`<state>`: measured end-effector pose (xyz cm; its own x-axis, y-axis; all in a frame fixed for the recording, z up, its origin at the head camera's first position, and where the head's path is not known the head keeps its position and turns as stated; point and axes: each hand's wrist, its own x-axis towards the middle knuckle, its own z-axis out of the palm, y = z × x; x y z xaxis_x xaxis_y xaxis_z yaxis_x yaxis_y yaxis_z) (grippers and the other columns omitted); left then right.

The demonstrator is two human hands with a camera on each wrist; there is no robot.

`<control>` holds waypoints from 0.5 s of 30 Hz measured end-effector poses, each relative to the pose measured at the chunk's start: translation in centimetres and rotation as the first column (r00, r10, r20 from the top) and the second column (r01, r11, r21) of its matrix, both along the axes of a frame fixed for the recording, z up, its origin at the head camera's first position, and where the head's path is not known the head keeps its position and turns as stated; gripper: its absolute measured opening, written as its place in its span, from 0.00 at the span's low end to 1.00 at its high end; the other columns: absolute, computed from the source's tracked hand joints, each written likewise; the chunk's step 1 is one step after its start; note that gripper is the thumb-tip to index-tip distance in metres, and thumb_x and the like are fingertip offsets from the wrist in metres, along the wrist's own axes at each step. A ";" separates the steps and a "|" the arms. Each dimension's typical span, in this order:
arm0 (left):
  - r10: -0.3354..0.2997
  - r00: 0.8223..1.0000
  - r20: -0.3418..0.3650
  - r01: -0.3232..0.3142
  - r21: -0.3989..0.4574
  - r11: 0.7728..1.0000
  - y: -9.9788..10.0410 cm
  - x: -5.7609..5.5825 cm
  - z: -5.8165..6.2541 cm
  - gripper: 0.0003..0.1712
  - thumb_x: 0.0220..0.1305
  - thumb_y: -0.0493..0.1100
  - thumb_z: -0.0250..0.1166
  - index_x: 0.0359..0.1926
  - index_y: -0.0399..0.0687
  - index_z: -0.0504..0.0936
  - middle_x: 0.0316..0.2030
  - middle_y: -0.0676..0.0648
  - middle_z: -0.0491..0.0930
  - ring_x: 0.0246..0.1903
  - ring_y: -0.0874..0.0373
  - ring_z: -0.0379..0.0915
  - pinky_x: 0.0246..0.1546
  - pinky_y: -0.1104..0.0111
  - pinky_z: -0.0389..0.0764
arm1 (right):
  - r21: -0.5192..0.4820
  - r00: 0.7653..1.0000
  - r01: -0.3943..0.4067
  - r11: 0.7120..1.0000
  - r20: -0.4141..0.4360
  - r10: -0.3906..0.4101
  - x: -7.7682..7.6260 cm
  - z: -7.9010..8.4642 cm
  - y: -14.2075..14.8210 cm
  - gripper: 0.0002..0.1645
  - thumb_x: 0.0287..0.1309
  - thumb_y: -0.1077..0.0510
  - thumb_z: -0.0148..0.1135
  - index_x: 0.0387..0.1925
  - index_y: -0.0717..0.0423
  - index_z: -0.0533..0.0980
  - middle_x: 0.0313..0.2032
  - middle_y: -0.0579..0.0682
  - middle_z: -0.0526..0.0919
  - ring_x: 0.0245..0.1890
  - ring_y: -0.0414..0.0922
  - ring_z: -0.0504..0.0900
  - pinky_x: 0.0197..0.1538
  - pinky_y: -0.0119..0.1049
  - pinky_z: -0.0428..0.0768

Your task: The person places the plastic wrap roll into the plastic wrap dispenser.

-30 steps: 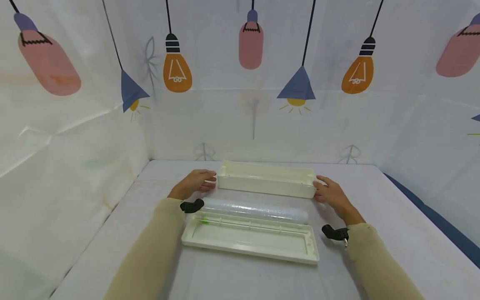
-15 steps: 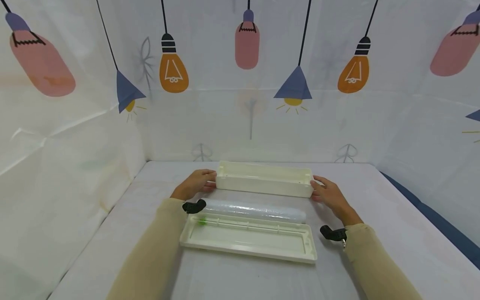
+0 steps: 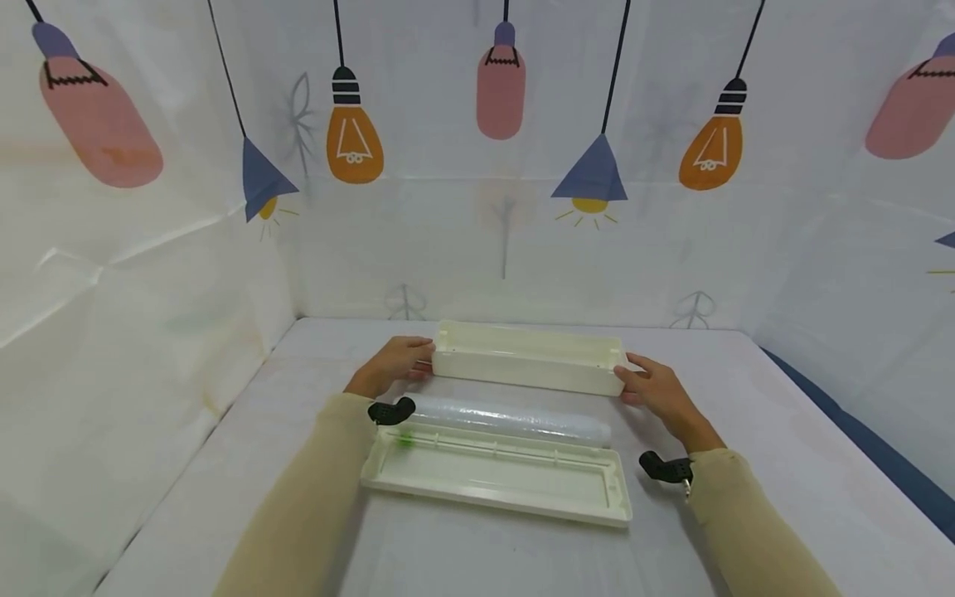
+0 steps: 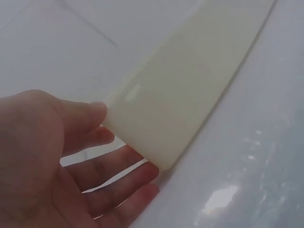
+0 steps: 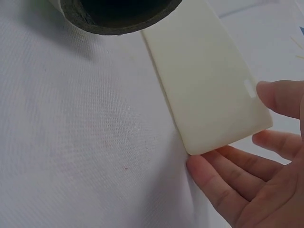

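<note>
A long cream plastic box, its top uncovered, sits near the back of the table. My left hand is at its left end; in the left wrist view the thumb meets the edge while fairly straight fingers lie along the end wall. At the opposite end, my right hand touches the box in the same way, thumb at the upper edge and fingertips by the lower corner. Between box and lid lies a roll of cling film. The shallow cream lid rests inside up, a green piece on its rail.
White cloth covers the table. A white curtain printed with lamps stands behind and at both sides. In the right wrist view, the roll's hollow core end juts in at the top.
Both hands have moved inward, from just beside the box to touching its ends. The roll and lid lie as before; the head view has shifted slightly.
</note>
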<state>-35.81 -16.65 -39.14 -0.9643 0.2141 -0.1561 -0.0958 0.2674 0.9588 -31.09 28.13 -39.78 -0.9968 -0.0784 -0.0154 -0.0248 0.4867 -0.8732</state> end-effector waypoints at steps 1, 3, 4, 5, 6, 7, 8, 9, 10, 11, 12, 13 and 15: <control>0.006 1.000 0.005 -0.006 -0.001 1.000 0.0 0.0 0.1 0.29 0.77 0.44 0.55 0.71 0.32 0.65 0.58 0.34 0.77 0.57 0.42 0.76 0.58 0.54 0.77 | 0.002 1.000 -0.001 1.000 -0.003 0.001 0.0 0.0 0.0 0.47 0.73 0.43 0.56 0.77 0.66 0.48 0.63 0.76 0.68 0.52 0.61 0.83 0.58 0.51 0.79; 0.009 1.000 0.007 -0.009 -0.010 1.000 0.0 0.1 0.2 0.29 0.77 0.43 0.55 0.71 0.32 0.65 0.59 0.33 0.77 0.57 0.42 0.76 0.59 0.54 0.76 | 0.007 1.000 0.002 1.000 -0.009 -0.002 0.0 0.0 -0.1 0.47 0.73 0.43 0.56 0.77 0.66 0.49 0.63 0.76 0.69 0.51 0.61 0.83 0.57 0.51 0.79; 0.012 1.000 0.009 -0.012 -0.014 1.000 0.0 0.2 0.3 0.29 0.77 0.43 0.55 0.71 0.32 0.65 0.59 0.33 0.77 0.57 0.42 0.76 0.59 0.54 0.76 | 0.010 1.000 0.002 1.000 -0.012 -0.002 0.1 0.0 -0.1 0.47 0.73 0.44 0.56 0.77 0.66 0.49 0.63 0.76 0.69 0.51 0.61 0.83 0.57 0.51 0.79; 0.013 1.000 0.010 -0.012 -0.019 1.000 0.0 0.2 0.3 0.29 0.77 0.43 0.55 0.72 0.32 0.65 0.59 0.33 0.77 0.57 0.42 0.75 0.59 0.54 0.76 | 0.015 1.000 0.002 1.000 -0.015 -0.002 0.1 0.0 -0.2 0.47 0.73 0.44 0.56 0.77 0.66 0.50 0.63 0.76 0.69 0.51 0.61 0.83 0.57 0.52 0.79; 0.012 1.000 0.008 -0.012 -0.024 1.000 -0.1 0.3 0.4 0.29 0.77 0.43 0.55 0.72 0.32 0.65 0.59 0.33 0.77 0.58 0.42 0.75 0.59 0.54 0.76 | 0.021 1.000 0.001 1.000 -0.016 -0.001 0.1 0.0 -0.2 0.47 0.73 0.43 0.56 0.77 0.66 0.50 0.63 0.76 0.70 0.51 0.61 0.83 0.57 0.52 0.79; 0.013 1.000 0.009 -0.013 -0.029 1.000 -0.1 0.4 0.4 0.29 0.77 0.43 0.55 0.72 0.32 0.64 0.59 0.33 0.76 0.58 0.42 0.75 0.59 0.54 0.76 | 0.029 1.000 0.000 1.000 -0.018 0.000 0.1 0.0 -0.3 0.47 0.73 0.43 0.56 0.77 0.66 0.50 0.63 0.76 0.70 0.50 0.61 0.83 0.58 0.53 0.78; 0.015 1.000 0.008 -0.014 -0.032 0.999 -0.1 0.4 0.5 0.29 0.77 0.43 0.54 0.72 0.32 0.64 0.59 0.33 0.76 0.58 0.42 0.75 0.59 0.54 0.76 | 0.031 1.000 -0.001 1.000 -0.017 0.002 0.1 0.0 -0.3 0.47 0.73 0.43 0.56 0.77 0.66 0.50 0.63 0.76 0.70 0.51 0.61 0.83 0.58 0.53 0.78; 0.019 1.000 0.009 -0.018 -0.035 0.999 -0.2 0.5 0.5 0.29 0.77 0.43 0.54 0.73 0.33 0.63 0.60 0.33 0.76 0.58 0.42 0.75 0.59 0.54 0.76 | 0.030 1.000 -0.004 1.000 -0.016 0.005 0.1 0.1 -0.4 0.47 0.73 0.43 0.56 0.77 0.66 0.50 0.63 0.76 0.69 0.51 0.61 0.83 0.58 0.53 0.78; 0.024 1.000 0.011 -0.024 -0.037 0.999 -0.3 0.6 0.6 0.29 0.77 0.43 0.54 0.73 0.33 0.63 0.60 0.33 0.76 0.58 0.42 0.75 0.59 0.54 0.76 | 0.030 1.000 -0.008 1.000 -0.013 0.009 0.1 0.1 -0.5 0.47 0.73 0.43 0.56 0.77 0.66 0.50 0.63 0.75 0.69 0.51 0.61 0.83 0.58 0.53 0.78; 0.029 1.000 0.011 -0.029 -0.041 0.999 -0.3 0.6 0.6 0.29 0.77 0.43 0.54 0.73 0.33 0.63 0.60 0.33 0.76 0.58 0.42 0.75 0.59 0.55 0.76 | 0.026 1.000 -0.013 1.000 -0.008 0.013 0.1 0.1 -0.6 0.47 0.73 0.43 0.56 0.77 0.66 0.50 0.63 0.75 0.69 0.52 0.62 0.82 0.58 0.52 0.78; 0.034 0.999 0.012 -0.033 -0.041 0.999 -0.4 0.7 0.6 0.29 0.77 0.42 0.54 0.73 0.34 0.63 0.60 0.33 0.76 0.58 0.42 0.75 0.59 0.55 0.76 | 0.019 1.000 -0.018 1.000 -0.003 0.018 0.1 0.2 -0.7 0.46 0.73 0.44 0.56 0.77 0.66 0.50 0.64 0.75 0.69 0.53 0.62 0.82 0.58 0.52 0.79; 0.038 0.999 0.013 -0.037 -0.041 0.998 -0.5 0.8 0.7 0.29 0.77 0.43 0.54 0.73 0.34 0.63 0.60 0.34 0.75 0.58 0.43 0.75 0.59 0.55 0.76 | 0.010 1.000 -0.022 1.000 0.002 0.022 0.1 0.3 -0.7 0.46 0.73 0.45 0.56 0.77 0.66 0.50 0.64 0.75 0.68 0.53 0.62 0.82 0.58 0.51 0.79; 0.042 0.999 0.011 -0.041 -0.047 0.998 -0.6 0.9 0.7 0.30 0.77 0.43 0.55 0.73 0.34 0.64 0.61 0.34 0.75 0.58 0.43 0.75 0.58 0.56 0.77 | -0.003 1.000 -0.028 1.000 0.010 0.028 0.1 0.4 -0.9 0.45 0.74 0.47 0.57 0.77 0.67 0.50 0.64 0.75 0.68 0.54 0.62 0.81 0.57 0.51 0.79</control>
